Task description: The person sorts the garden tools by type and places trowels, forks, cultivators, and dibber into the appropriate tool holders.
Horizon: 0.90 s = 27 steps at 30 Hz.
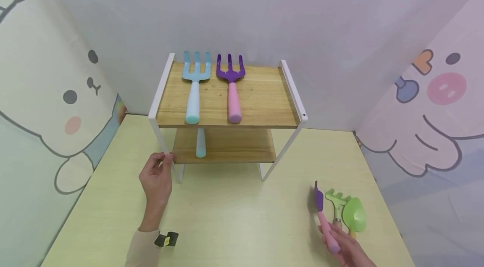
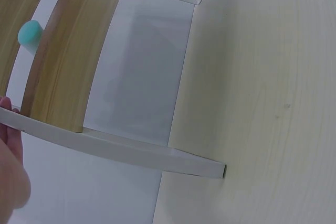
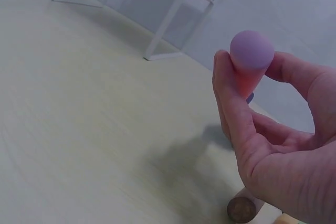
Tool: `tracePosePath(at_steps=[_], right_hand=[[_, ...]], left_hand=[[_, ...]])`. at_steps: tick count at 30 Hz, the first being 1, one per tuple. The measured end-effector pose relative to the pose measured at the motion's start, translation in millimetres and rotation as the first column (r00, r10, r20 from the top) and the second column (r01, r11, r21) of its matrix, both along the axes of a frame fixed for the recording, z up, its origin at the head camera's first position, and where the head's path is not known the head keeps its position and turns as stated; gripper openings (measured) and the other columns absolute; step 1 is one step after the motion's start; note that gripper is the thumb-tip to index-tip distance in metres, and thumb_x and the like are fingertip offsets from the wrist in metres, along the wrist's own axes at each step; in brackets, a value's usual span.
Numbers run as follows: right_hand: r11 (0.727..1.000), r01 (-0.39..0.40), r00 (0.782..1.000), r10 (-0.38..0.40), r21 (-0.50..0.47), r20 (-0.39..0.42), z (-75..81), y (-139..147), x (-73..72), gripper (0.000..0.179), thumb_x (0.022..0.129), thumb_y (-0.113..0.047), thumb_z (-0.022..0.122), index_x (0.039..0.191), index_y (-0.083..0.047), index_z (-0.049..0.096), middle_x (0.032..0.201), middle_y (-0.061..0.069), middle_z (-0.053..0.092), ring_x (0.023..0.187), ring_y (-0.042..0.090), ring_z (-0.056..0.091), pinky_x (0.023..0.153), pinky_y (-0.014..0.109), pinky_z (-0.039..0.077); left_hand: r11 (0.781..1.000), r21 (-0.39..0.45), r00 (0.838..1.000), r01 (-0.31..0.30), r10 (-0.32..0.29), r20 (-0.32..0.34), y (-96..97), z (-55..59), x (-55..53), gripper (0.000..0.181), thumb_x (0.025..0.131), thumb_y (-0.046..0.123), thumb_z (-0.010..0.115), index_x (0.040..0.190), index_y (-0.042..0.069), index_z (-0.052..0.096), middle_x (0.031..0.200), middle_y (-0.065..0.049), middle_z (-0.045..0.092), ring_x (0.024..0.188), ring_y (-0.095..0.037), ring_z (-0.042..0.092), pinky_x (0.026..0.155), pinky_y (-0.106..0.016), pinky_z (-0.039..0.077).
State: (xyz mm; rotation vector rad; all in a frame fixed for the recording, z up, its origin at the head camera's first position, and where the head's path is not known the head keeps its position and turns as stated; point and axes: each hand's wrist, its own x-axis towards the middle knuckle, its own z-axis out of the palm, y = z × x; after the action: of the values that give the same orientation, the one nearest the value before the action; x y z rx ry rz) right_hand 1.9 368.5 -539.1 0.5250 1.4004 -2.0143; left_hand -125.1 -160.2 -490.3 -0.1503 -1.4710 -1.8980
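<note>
My left hand (image 1: pixel 156 183) grips the front left white post of a two-tier wooden rack (image 1: pixel 266 99); in the left wrist view its fingers (image 2: pixel 14 142) reach around that post (image 2: pixel 121 150). At the lower right, my right hand (image 1: pixel 349 248) holds a garden trowel (image 1: pixel 324 223) by its pink handle, above the table. Its purple head is seen nearly edge-on. The right wrist view shows the handle's rounded end (image 3: pixel 252 50) between thumb and fingers. On the top shelf lie a light blue hand fork (image 1: pixel 193 99) and a purple hand fork with a pink handle (image 1: pixel 234 101).
A light blue handle (image 1: pixel 201 145) shows on the lower shelf, its head hidden by the upper board. On the table beside my right hand lie a green rake (image 1: pixel 338 204) and a green scoop (image 1: pixel 354 215). Printed cloth walls (image 1: pixel 242 10) enclose the table.
</note>
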Motion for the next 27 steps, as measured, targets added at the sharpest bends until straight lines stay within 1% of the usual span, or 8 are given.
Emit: tracePosePath(at_steps=[4,9,11,14,16,20,23,27], right_hand=[[0.998,-0.056,0.997,0.056,-0.001,-0.055,-2.6,0,-0.2,0.026,0.112,-0.028,0.045,0.119,-0.039,0.067,0.13,-0.011,0.066,0.118,0.012,0.059,0.105,0.025,0.05],[0.997,-0.016,0.996,0.009,-0.069,-0.094,-2.3,-4,-1.9,0.028,0.11,-0.016,0.048,0.119,-0.034,0.067,0.129,-0.003,0.068,0.118,0.021,0.065,0.107,0.033,0.051],[0.999,0.002,0.995,-0.007,-0.047,-0.097,0.1,-7,-2.6,0.026,0.11,-0.015,0.05,0.123,-0.033,0.064,0.132,0.0,0.067,0.119,0.025,0.065,0.108,0.036,0.05],[1.0,-0.002,0.995,0.003,0.011,-0.1,5.4,-11,-4.0,0.028,0.109,-0.016,0.053,0.125,-0.037,0.061,0.135,0.0,0.063,0.121,0.027,0.063,0.109,0.037,0.049],[0.999,-0.028,0.993,0.031,0.028,-0.113,9.0,-13,-4.9,0.032,0.109,-0.015,0.053,0.123,-0.043,0.061,0.136,-0.003,0.062,0.122,0.027,0.063,0.109,0.038,0.049],[0.995,-0.054,0.987,0.066,0.081,-0.145,16.0,-19,-6.4,0.036,0.107,-0.015,0.057,0.121,-0.048,0.06,0.141,0.004,0.061,0.121,0.03,0.065,0.108,0.043,0.05],[0.988,-0.077,0.976,0.102,0.133,-0.19,21.5,-23,-6.0,0.04,0.106,-0.012,0.058,0.123,-0.049,0.058,0.143,0.006,0.06,0.121,0.032,0.065,0.105,0.045,0.053],[0.98,-0.104,0.955,0.146,0.17,-0.258,29.0,-29,-4.6,0.046,0.106,-0.008,0.056,0.129,-0.048,0.057,0.138,-0.003,0.063,0.12,0.033,0.066,0.1,0.043,0.056]], left_hand=[[1.0,0.004,1.0,0.009,-0.009,-0.011,-0.7,-0.5,-0.8,0.011,0.095,-0.016,0.062,0.09,-0.022,0.054,0.087,-0.005,0.07,0.082,-0.012,0.069,0.08,-0.02,0.06],[1.0,-0.007,1.0,0.01,-0.01,-0.012,-2.1,-2.7,-1.5,0.013,0.095,-0.014,0.063,0.091,-0.023,0.054,0.087,-0.006,0.071,0.082,-0.012,0.069,0.08,-0.02,0.06],[1.0,-0.007,1.0,0.011,-0.011,-0.013,-2.6,-3.2,-1.6,0.014,0.096,-0.014,0.063,0.091,-0.024,0.053,0.087,-0.006,0.071,0.082,-0.012,0.069,0.08,-0.02,0.06],[1.0,-0.002,1.0,0.017,-0.017,-0.016,-3.1,-3.4,-1.4,0.014,0.095,-0.015,0.062,0.09,-0.024,0.053,0.087,-0.007,0.07,0.082,-0.013,0.069,0.08,-0.021,0.06],[1.0,-0.004,1.0,0.016,-0.016,-0.011,-2.7,-2.5,-0.7,0.013,0.095,-0.016,0.062,0.091,-0.024,0.052,0.087,-0.008,0.07,0.082,-0.013,0.069,0.08,-0.021,0.06],[1.0,-0.009,1.0,0.011,-0.011,0.001,-1.8,-1.7,0.1,0.014,0.095,-0.017,0.061,0.091,-0.025,0.051,0.087,-0.009,0.069,0.082,-0.014,0.069,0.08,-0.021,0.06],[1.0,-0.017,1.0,0.007,-0.007,-0.002,-2.1,-2.5,-0.1,0.014,0.095,-0.017,0.061,0.091,-0.026,0.051,0.087,-0.009,0.069,0.082,-0.014,0.069,0.079,-0.02,0.06],[1.0,-0.03,1.0,0.005,-0.006,-0.018,-3.0,-2.9,-0.7,0.014,0.095,-0.016,0.062,0.09,-0.025,0.052,0.087,-0.009,0.07,0.082,-0.013,0.069,0.079,-0.02,0.06]])
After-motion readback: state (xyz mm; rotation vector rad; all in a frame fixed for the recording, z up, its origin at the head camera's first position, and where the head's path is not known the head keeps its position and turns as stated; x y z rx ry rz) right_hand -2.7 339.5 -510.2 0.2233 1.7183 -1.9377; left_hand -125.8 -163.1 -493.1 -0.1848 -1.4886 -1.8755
